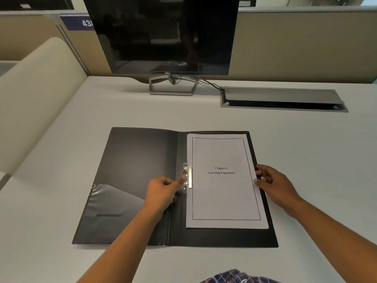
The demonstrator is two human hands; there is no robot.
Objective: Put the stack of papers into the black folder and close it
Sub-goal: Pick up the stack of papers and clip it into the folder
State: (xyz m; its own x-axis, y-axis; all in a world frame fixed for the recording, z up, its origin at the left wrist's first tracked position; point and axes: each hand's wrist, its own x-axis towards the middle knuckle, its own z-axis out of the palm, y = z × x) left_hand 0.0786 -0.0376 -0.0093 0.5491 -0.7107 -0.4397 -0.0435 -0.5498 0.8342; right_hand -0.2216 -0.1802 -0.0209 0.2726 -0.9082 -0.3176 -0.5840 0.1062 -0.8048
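The black folder point(134, 164) lies open flat on the desk. The stack of white papers point(222, 193), its top sheet printed "Chapter 6 Learning Experience", rests on the folder's right half. A metal spring clip point(189, 176) at the spine overlaps the stack's left edge. My left hand point(163, 193) is curled, its thumb pressing on the clip's lever. Fingertips of my right hand point(273, 182) rest on the stack's right edge, holding it down.
A dark monitor point(167, 33) on a stand sits at the back of the desk, with a cable running to a grey cable tray lid point(283, 97) at the back right. Beige partition walls enclose the left and rear. A clear pocket point(110, 203) covers the folder's lower left flap.
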